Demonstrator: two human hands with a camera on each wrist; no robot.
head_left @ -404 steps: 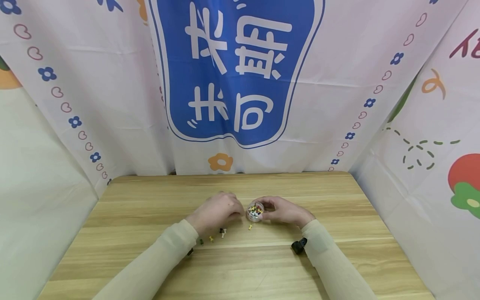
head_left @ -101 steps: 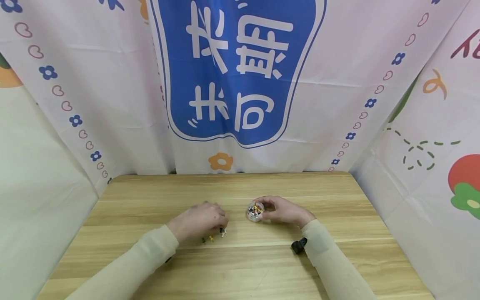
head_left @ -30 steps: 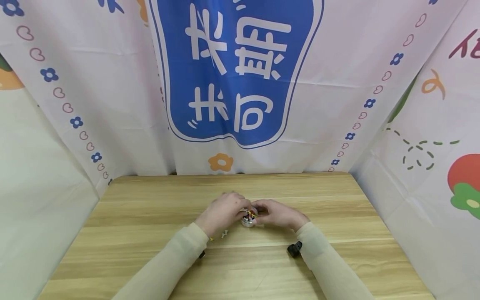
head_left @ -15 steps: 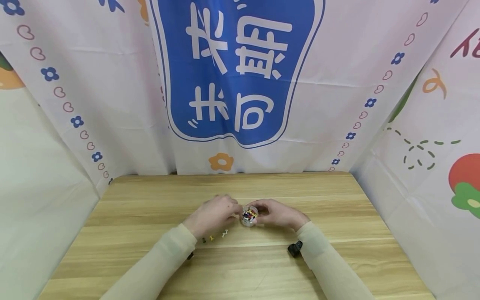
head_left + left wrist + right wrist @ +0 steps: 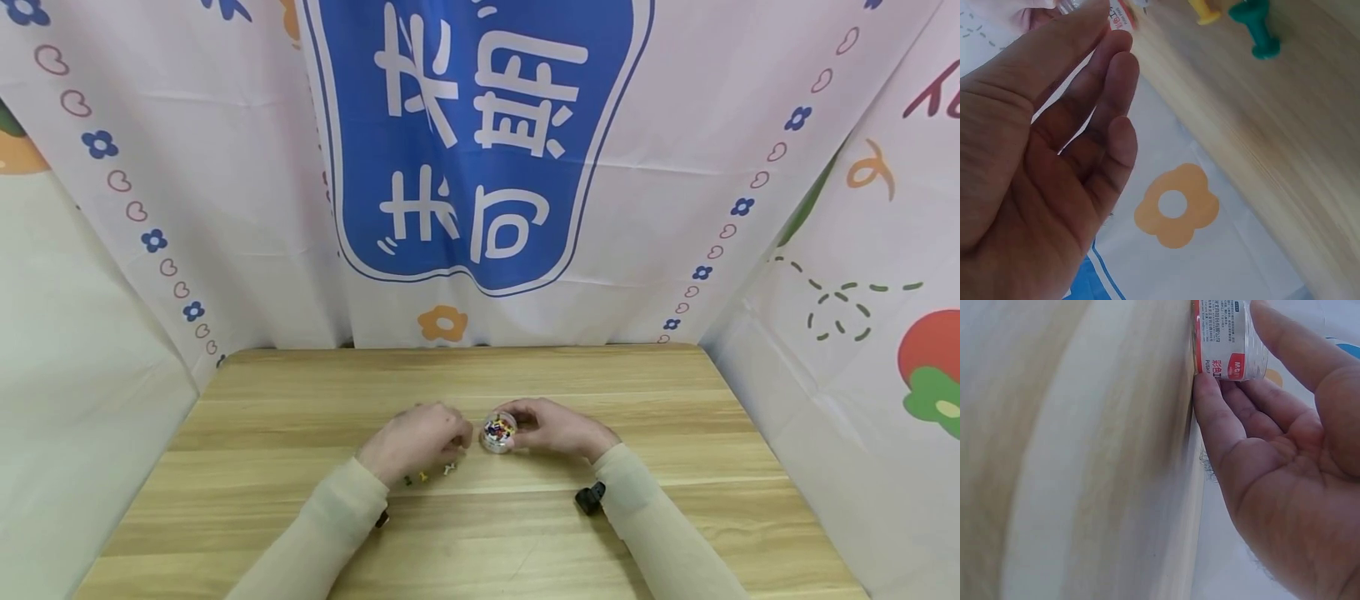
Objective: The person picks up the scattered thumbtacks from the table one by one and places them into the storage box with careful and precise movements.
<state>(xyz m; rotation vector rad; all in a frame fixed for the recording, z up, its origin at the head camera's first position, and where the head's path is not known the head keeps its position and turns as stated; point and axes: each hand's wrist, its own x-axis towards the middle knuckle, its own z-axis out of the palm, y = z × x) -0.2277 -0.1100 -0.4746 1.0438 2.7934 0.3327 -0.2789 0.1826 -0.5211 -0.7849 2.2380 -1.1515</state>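
Observation:
In the head view my right hand (image 5: 558, 427) holds a small clear round jar (image 5: 489, 444) upright on the table, thumb on one side and fingers on the other. Mixed-colour push pins (image 5: 499, 429) lie inside it. The right wrist view shows the jar's printed label (image 5: 1221, 340). My left hand (image 5: 416, 442), slightly blurred, hovers just left of the jar with fingers loosely bent. In the left wrist view no pin shows between its fingers. Below it on the table lie a green push pin (image 5: 1257, 31), a yellow push pin (image 5: 1204, 11) and white push pins (image 5: 450, 468).
The wooden table (image 5: 480, 542) ends at the back against a printed white curtain (image 5: 247, 208). Curtains also hang on both sides. A black wrist camera (image 5: 590, 498) sits at the right cuff.
The loose yellow pin by the jar and the dark pin by the white ones have left the table. The jar shifted slightly left. My left hand reached the jar, then drew back left.

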